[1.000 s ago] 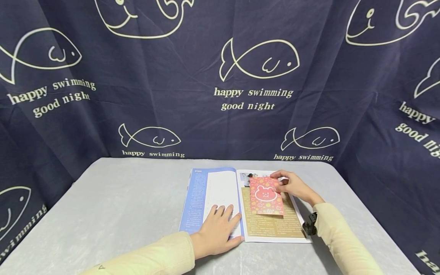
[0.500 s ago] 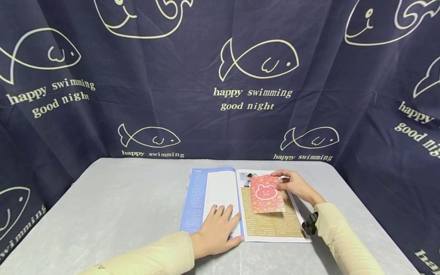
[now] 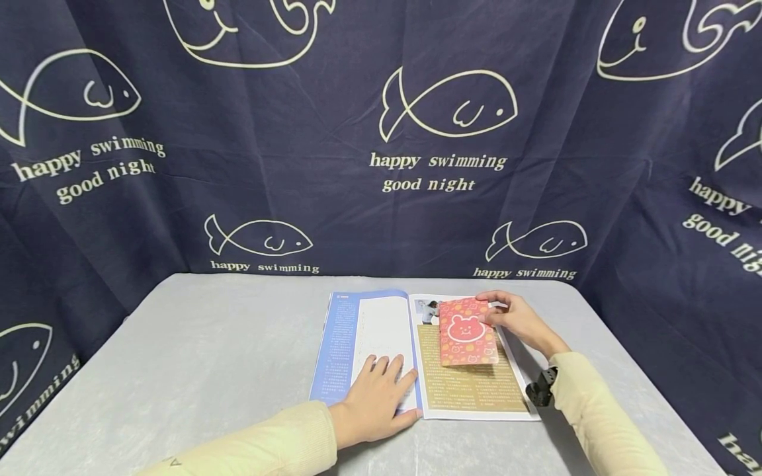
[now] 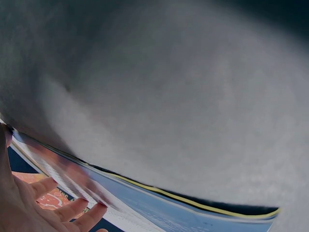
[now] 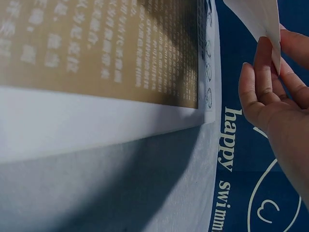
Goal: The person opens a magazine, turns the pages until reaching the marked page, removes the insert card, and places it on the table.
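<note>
An open magazine lies on the grey table, with a blue and white left page and a gold text panel on the right page. My left hand rests flat across the lower left page, fingers spread. Over the right page, my right hand pinches a pink card with a bear face by its upper right edge. In the right wrist view the card's pale back shows between thumb and fingers, raised above the page. The left wrist view has the left hand's fingers over the page.
The grey tabletop extends on both sides of the magazine. Behind it hangs a dark blue curtain with white fish drawings and lettering. A small black device sits on the right wrist.
My right hand has moved slightly right and up with the pink card, uncovering more of the photo at the page's top left. My left hand has stayed in place.
</note>
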A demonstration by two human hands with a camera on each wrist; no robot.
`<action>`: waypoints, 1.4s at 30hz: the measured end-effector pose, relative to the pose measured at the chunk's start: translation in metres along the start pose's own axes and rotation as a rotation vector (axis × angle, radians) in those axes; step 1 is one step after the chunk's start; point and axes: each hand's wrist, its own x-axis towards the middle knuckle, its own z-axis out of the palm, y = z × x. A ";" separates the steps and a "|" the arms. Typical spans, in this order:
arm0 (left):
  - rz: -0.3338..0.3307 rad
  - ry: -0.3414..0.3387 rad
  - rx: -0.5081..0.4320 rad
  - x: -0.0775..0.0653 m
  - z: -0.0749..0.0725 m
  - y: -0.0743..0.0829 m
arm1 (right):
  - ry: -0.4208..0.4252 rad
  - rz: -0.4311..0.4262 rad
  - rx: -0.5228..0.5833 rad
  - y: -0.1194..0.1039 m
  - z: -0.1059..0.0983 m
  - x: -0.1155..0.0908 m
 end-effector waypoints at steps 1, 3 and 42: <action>0.000 -0.002 -0.001 0.000 0.000 0.000 | 0.005 0.008 -0.005 0.000 -0.001 0.000; 0.001 -0.005 -0.002 0.000 -0.001 0.000 | 0.012 0.017 -0.010 -0.001 -0.002 -0.002; -0.003 -0.003 0.006 0.000 0.001 0.001 | 0.039 0.045 -0.067 0.021 -0.067 -0.044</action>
